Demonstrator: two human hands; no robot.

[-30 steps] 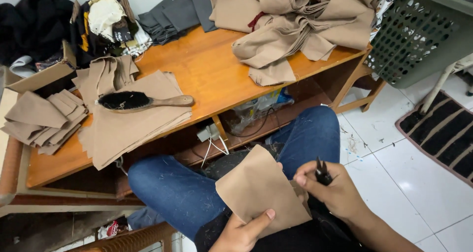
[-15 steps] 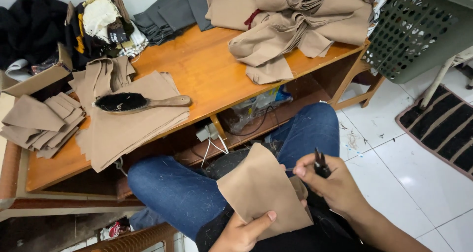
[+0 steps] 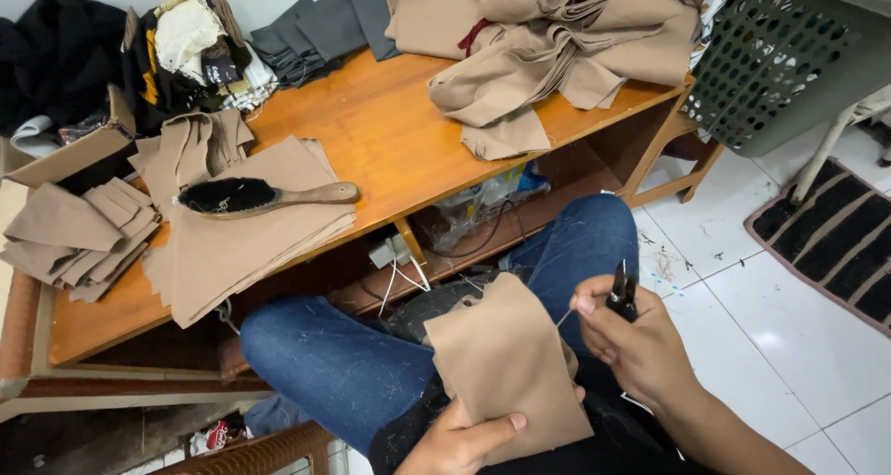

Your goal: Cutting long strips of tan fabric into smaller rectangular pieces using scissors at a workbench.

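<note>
From the head view: two hands, one loose tan fabric piece (image 3: 506, 368) in work, one small black thread snipper (image 3: 622, 294), one wooden brush (image 3: 264, 196) with dark bristles, one green perforated basket (image 3: 770, 62), and two flat stacks of tan pieces on the desk (image 3: 380, 131), besides a big rumpled heap of tan cloth (image 3: 557, 48) at its far end and a pile of grey folded cloth (image 3: 320, 29) near the wall

The fabric piece is a plain, stiff-looking tan panel with straight edges, lying over the lap between the blue-jeaned knees, its upper corner raised towards the snipper. The left hand (image 3: 459, 442) has its grip closed on the panel's lower edge, thumb on top. The right hand (image 3: 631, 345) is closed around the snipper, whose blades point up beside the panel's upper right edge; a thin pale thread runs from that edge to the fingers

The brush lies on the larger tan stack (image 3: 241, 252); the smaller stack (image 3: 79, 238) sits at the desk's left end

Against half a second ago, the panel and both hands sit much as they did, the right hand a little higher
</note>
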